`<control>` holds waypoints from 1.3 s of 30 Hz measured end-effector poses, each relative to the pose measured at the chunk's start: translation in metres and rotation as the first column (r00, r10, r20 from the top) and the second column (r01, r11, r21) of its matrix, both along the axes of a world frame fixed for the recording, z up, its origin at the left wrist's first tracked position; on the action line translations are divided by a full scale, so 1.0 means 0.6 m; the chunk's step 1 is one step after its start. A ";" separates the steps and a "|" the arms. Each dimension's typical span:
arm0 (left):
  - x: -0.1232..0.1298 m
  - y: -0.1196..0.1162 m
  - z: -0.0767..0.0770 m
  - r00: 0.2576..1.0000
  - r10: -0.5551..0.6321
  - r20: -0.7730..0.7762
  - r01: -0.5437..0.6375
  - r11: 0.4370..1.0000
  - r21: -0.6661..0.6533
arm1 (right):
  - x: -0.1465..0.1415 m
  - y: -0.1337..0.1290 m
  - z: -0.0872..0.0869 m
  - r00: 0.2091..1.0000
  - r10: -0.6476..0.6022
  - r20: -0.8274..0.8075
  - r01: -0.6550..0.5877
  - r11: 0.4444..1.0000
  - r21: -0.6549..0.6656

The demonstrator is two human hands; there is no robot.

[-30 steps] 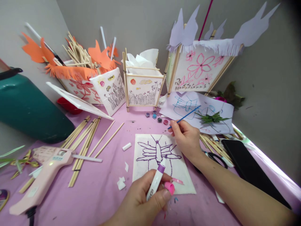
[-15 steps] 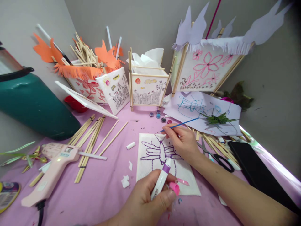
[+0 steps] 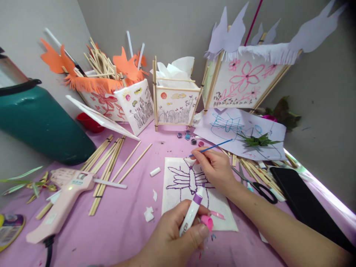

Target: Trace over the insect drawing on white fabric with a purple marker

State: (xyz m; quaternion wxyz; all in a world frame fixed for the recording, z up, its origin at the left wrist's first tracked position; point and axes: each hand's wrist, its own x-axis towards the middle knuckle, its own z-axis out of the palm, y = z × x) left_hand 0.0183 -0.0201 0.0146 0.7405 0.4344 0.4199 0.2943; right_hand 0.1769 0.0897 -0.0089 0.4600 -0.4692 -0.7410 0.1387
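Observation:
My right hand (image 3: 215, 167) pinches a thin blue paintbrush (image 3: 214, 147) above the top edge of a white panel (image 3: 172, 198). On that panel an insect with spread wings (image 3: 191, 178) is drawn in purple outline. In my left hand (image 3: 178, 235), over the panel's lower part, is a white marker (image 3: 190, 215) with a purple band, its tip pointing up. A pink cap (image 3: 207, 222) is held by the same fingers. A pink strip (image 3: 217, 215) lies on the panel beside them. My right hand covers the insect's upper right wing.
A pink glue gun (image 3: 63, 196) and bundled sticks (image 3: 107, 167) lie left. Small paint pots (image 3: 194, 141) stand behind the panel. Scissors (image 3: 263, 189), a black phone (image 3: 303, 200) and a sketch sheet (image 3: 207, 122) are right. Decorated paper boxes (image 3: 175, 105) line the back.
The blue paintbrush has shifted very slightly, its far end a little to the left. Both hands keep their holds, and the other things stay where they were.

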 end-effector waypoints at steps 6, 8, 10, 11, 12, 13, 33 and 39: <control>-0.001 0.000 -0.005 0.999 -0.020 0.032 0.020 1.000 0.002 | -0.005 0.000 0.001 0.999 0.007 -0.039 -0.008 1.000 -0.021; -0.001 0.000 -0.004 1.000 -0.009 0.026 0.010 1.000 -0.009 | -0.005 -0.001 0.004 0.998 -0.012 -0.060 0.010 1.000 -0.029; 0.000 0.000 -0.002 1.000 0.010 0.016 -0.010 1.000 -0.016 | -0.004 -0.002 0.005 0.998 -0.025 -0.065 0.023 0.999 -0.036; 0.000 0.000 -0.001 1.000 0.011 0.015 -0.011 1.000 -0.015 | -0.004 -0.002 0.005 0.998 -0.029 -0.062 0.027 0.999 -0.038; 0.000 0.000 0.000 1.000 0.008 0.016 -0.008 1.000 -0.013 | -0.003 -0.002 0.005 0.998 -0.031 -0.058 0.028 0.999 -0.039; 0.000 0.000 0.000 1.000 0.003 0.018 -0.003 1.000 -0.009 | -0.002 -0.001 0.004 0.998 -0.031 -0.056 0.029 0.999 -0.040; -0.001 0.000 0.001 1.000 0.012 0.013 -0.012 1.000 -0.010 | -0.002 0.004 0.000 0.996 -0.075 -0.057 0.075 0.997 0.010; -0.004 0.000 -0.006 0.999 -0.020 0.050 0.020 1.000 -0.004 | 0.010 0.005 0.013 0.983 -0.117 -0.145 0.117 0.993 -0.008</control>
